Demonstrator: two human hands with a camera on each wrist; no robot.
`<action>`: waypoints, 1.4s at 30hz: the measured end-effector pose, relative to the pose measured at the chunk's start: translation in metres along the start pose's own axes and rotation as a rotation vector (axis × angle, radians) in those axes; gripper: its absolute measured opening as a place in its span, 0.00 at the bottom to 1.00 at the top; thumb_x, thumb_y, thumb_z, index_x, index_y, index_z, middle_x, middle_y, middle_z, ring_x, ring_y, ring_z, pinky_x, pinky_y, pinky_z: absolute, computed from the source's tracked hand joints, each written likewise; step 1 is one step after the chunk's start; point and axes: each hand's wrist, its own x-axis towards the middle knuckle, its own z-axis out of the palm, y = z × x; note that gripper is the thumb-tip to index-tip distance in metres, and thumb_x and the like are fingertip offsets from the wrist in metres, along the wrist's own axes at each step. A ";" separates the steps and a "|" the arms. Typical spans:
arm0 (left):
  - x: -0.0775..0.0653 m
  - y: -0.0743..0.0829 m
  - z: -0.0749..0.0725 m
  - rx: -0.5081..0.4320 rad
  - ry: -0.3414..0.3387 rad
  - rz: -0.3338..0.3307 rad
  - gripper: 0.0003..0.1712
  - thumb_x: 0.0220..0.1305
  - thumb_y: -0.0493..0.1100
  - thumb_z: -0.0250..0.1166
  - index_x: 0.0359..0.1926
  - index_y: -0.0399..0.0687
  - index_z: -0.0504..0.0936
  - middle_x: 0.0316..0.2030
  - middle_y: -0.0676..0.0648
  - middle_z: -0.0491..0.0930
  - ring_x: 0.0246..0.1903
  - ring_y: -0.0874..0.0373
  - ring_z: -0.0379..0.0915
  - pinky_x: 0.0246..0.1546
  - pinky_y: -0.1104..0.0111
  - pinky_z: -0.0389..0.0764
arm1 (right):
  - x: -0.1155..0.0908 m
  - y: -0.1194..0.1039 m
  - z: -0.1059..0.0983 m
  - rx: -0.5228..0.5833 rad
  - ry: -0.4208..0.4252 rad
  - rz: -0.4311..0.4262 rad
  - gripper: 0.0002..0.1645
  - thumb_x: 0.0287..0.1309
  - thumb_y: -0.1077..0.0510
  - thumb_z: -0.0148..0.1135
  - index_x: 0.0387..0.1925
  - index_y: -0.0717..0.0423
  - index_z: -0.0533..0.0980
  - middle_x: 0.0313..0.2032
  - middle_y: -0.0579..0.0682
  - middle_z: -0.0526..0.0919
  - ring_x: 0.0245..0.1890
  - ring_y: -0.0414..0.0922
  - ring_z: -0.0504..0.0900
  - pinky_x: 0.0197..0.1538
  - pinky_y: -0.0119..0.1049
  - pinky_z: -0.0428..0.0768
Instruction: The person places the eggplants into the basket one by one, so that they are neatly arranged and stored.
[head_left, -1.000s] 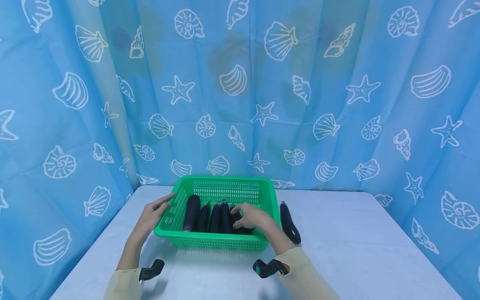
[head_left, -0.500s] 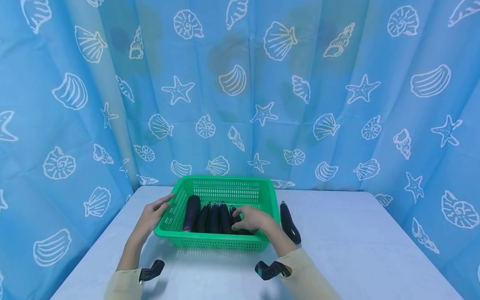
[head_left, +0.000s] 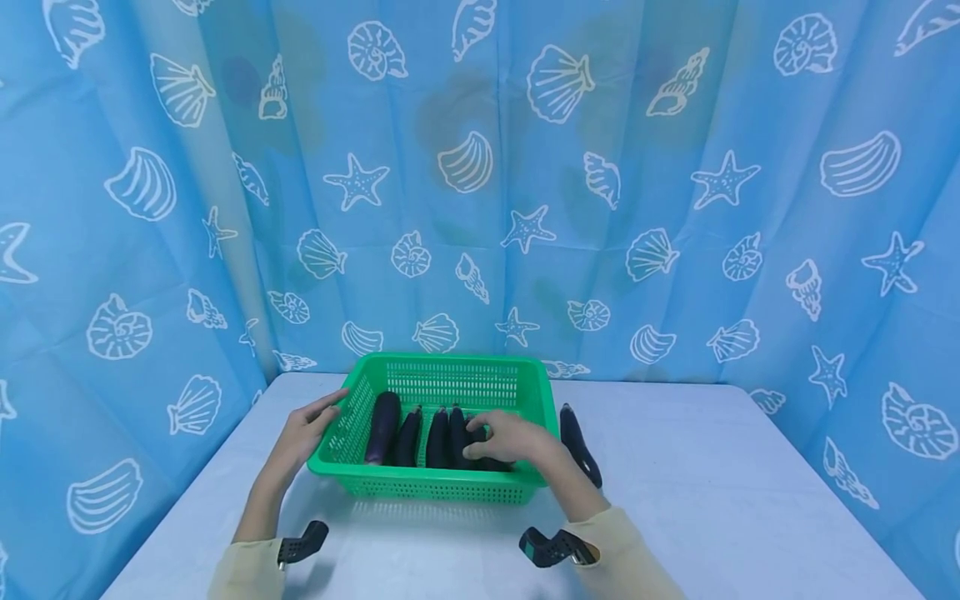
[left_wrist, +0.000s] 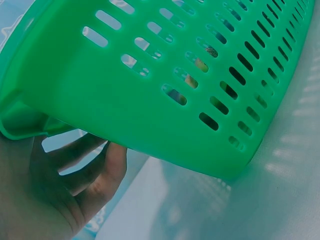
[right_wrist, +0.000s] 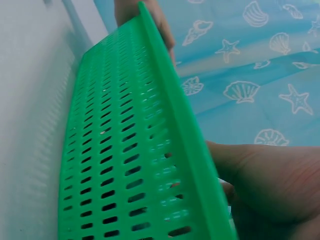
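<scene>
A green slotted plastic basket (head_left: 442,483) stands on the table with several dark purple eggplants lying side by side in it. My left hand (head_left: 303,429) rests at the basket's left end, fingertips at the rim and fingers spread; the left wrist view shows its thumb against the outer wall. Reaching over the right side, my right hand (head_left: 506,437) has curled fingers and thumb about an eggplant (head_left: 477,436), partly hidden under it. Left of it lie two eggplants (head_left: 438,437) close together, then a gap, then a slim eggplant (head_left: 408,437) and a thicker one (head_left: 384,427).
Outside the basket on the right, one more eggplant (head_left: 577,442) lies on the white-covered table (head_left: 690,467), partly behind my right forearm. A blue curtain (head_left: 480,208) with white shell prints hangs behind and at both sides.
A gap has opened between the second and third eggplants from the left, as the ones nearer my right hand shifted right. My right forearm moved slightly right; my left hand stayed put.
</scene>
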 end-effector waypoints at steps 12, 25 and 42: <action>0.000 0.000 -0.001 0.007 -0.001 0.007 0.27 0.78 0.52 0.46 0.73 0.53 0.65 0.74 0.39 0.58 0.74 0.38 0.52 0.72 0.44 0.58 | -0.020 0.001 -0.018 0.050 0.037 -0.044 0.28 0.62 0.47 0.65 0.62 0.50 0.75 0.55 0.59 0.81 0.55 0.54 0.80 0.49 0.49 0.83; 0.001 -0.001 -0.001 0.001 -0.001 0.007 0.27 0.78 0.52 0.46 0.73 0.53 0.64 0.74 0.38 0.58 0.74 0.38 0.52 0.72 0.44 0.58 | -0.041 0.021 -0.033 0.128 0.219 -0.064 0.23 0.63 0.49 0.64 0.59 0.45 0.76 0.50 0.53 0.83 0.52 0.51 0.82 0.45 0.44 0.85; -0.001 0.002 0.000 -0.003 0.000 -0.013 0.27 0.78 0.53 0.46 0.73 0.55 0.64 0.74 0.39 0.57 0.74 0.39 0.52 0.72 0.44 0.58 | -0.058 0.053 -0.046 0.170 0.350 -0.074 0.23 0.64 0.49 0.62 0.59 0.50 0.75 0.50 0.56 0.84 0.45 0.49 0.86 0.40 0.38 0.86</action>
